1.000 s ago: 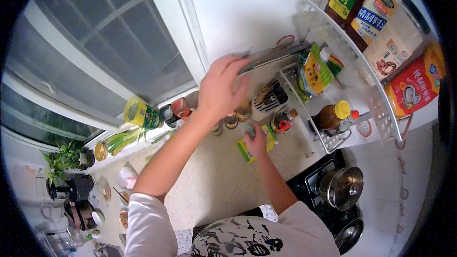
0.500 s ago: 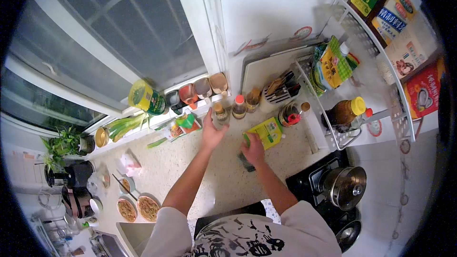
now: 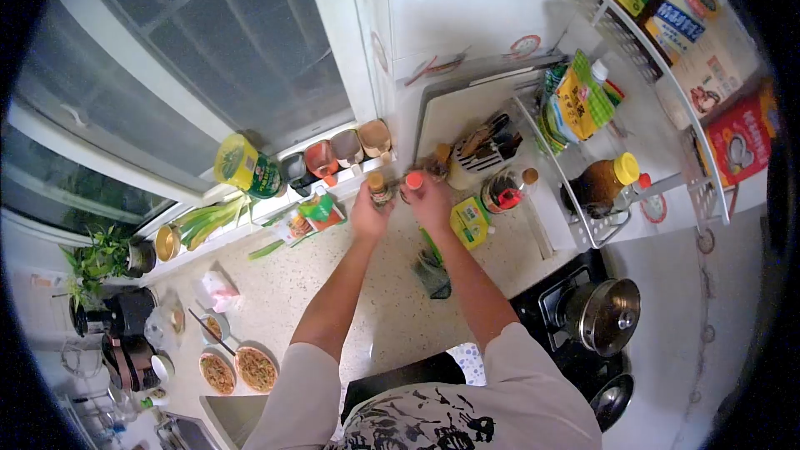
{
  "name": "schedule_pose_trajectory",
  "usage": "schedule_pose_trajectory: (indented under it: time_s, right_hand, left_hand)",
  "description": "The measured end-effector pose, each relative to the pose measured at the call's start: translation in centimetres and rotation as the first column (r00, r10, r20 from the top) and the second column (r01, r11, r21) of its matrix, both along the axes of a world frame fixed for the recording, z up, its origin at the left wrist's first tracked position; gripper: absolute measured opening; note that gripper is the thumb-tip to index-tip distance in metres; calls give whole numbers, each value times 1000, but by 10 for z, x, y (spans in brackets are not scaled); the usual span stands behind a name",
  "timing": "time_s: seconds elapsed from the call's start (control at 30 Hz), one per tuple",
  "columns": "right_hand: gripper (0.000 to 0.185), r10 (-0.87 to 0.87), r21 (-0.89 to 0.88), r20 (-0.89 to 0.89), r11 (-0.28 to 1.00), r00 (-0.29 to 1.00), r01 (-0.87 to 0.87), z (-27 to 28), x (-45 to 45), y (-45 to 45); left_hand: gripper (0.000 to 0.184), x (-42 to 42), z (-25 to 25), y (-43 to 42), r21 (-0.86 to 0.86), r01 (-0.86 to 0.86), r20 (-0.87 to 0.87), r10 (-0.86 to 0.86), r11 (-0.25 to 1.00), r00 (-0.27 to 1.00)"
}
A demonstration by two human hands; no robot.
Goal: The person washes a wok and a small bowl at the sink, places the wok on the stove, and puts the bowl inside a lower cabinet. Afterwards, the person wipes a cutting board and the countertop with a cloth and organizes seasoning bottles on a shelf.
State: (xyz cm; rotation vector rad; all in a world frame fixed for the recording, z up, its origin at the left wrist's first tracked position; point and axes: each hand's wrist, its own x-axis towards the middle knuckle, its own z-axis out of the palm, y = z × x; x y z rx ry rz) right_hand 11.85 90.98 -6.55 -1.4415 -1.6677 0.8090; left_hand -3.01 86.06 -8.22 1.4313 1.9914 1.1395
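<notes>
My left hand [image 3: 370,217] is closed around a small glass bottle with a tan cap [image 3: 378,187] at the back of the counter. Beside it, my right hand [image 3: 427,205] has its fingers wrapped round a red-capped bottle [image 3: 414,181]. A brown-topped bottle [image 3: 439,158] stands just behind my right hand, partly hidden. Below my right forearm lies a dark green object [image 3: 432,276] with a bright green strip; I cannot make out its kind. The yellow-green pouch [image 3: 471,223] lies right of my right wrist.
Spice containers [image 3: 321,158] line the sill, with packets [image 3: 321,210] in front. A utensil holder [image 3: 479,162] and dark jar [image 3: 503,192] stand at the back right. A lidded pot [image 3: 604,317] sits on the stove; food bowls [image 3: 256,369] are at lower left.
My right hand has left the green object and moved up and left to the red-capped bottle. My left hand stays on the tan-capped bottle. The view has shifted slightly.
</notes>
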Motion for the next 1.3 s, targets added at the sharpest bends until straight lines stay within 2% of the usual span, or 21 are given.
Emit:
schedule_pose_trajectory:
  time_s: [0.07, 0.17, 0.23, 0.37, 0.47, 0.5, 0.53, 0.57, 0.6, 0.63, 0.67, 0.7, 0.77, 0.83, 0.87, 0.93, 1.0, 1.17, 1.3]
  right_hand:
    - [38, 10, 88, -67, 996, 998, -4, 10, 8, -29]
    - [34, -86, 160, 41, 984, 995, 79, 31, 30, -65]
    - [32, -95, 169, -83, 980, 992, 108, 52, 46, -92]
    - [31, -121, 260, -200, 950, 972, 172, 121, 74, -136]
    - [33, -124, 196, -106, 970, 987, 143, 202, 103, -167]
    - [33, -103, 308, -74, 944, 992, 121, 233, 111, -173]
    - [30, -153, 397, -46, 904, 987, 158, 249, 121, -176]
    - [26, -115, 467, -150, 867, 982, 173, 275, 128, -178]
    - [32, -103, 487, -232, 848, 967, 207, 296, 136, -178]
    - [35, -185, 621, -122, 752, 975, 220, 329, 143, -177]
    - [34, -130, 571, -335, 760, 933, 311, 364, 135, -179]
    - [31, -179, 653, -262, 691, 948, 311, 393, 143, -169]
    - [31, -86, 714, -377, 608, 922, 348, 465, 131, -150]
    - [35, -230, 749, -230, 579, 946, 322, 518, 137, -122]
    - [29, -139, 710, -375, 593, 917, 380, 537, 123, -111]
    - [35, -200, 758, -304, 541, 931, 364, 553, 136, -62]
    - [44, -343, 729, -229, 560, 911, 394, 557, 146, -19]
    - [46, -428, 753, -88, 563, 900, 341, 548, 155, 43]
    - [48, -483, 636, 22, 682, 875, 361, 548, 152, 61]
  left_hand:
    - [61, 1, 2, -8, 39, -3, 20, 2, 999, 1000]
    - [58, -3, 0, -22, 58, -3, 3, 3, 998, 1000]
    - [59, -6, 3, -39, 105, 20, -28, -17, 994, 999]
    - [58, -14, 36, -68, 135, 150, 151, -170, 979, 974]
    - [57, -13, 84, -87, 186, 195, 344, -250, 963, 905]
    - [58, -6, 111, -92, 271, 198, 450, -306, 942, 839]
    - [59, -2, 133, -98, 349, 189, 544, -363, 918, 756]
    - [65, -5, 147, -102, 336, 247, 455, -386, 909, 802]
    - [65, -4, 162, -104, 387, 252, 460, -423, 887, 781]
    - [65, -2, 177, -107, 436, 252, 464, -456, 864, 760]
    - [65, 0, 191, -111, 483, 248, 467, -487, 840, 738]
    - [66, 2, 204, -115, 507, 237, 496, -506, 829, 706]
    - [66, 5, 229, -120, 554, 213, 545, -544, 805, 638]
    - [67, 2, 246, -122, 564, 271, 521, -590, 780, 617]
    - [67, 1, 255, -123, 568, 298, 508, -612, 767, 607]
    - [68, 2, 271, -125, 602, 300, 506, -644, 740, 573]
    - [69, 2, 278, -127, 608, 299, 513, -652, 735, 558]
    - [70, -2, 288, -127, 605, 311, 492, -651, 733, 577]
    - [70, -2, 291, -121, 602, 305, 518, -652, 738, 554]
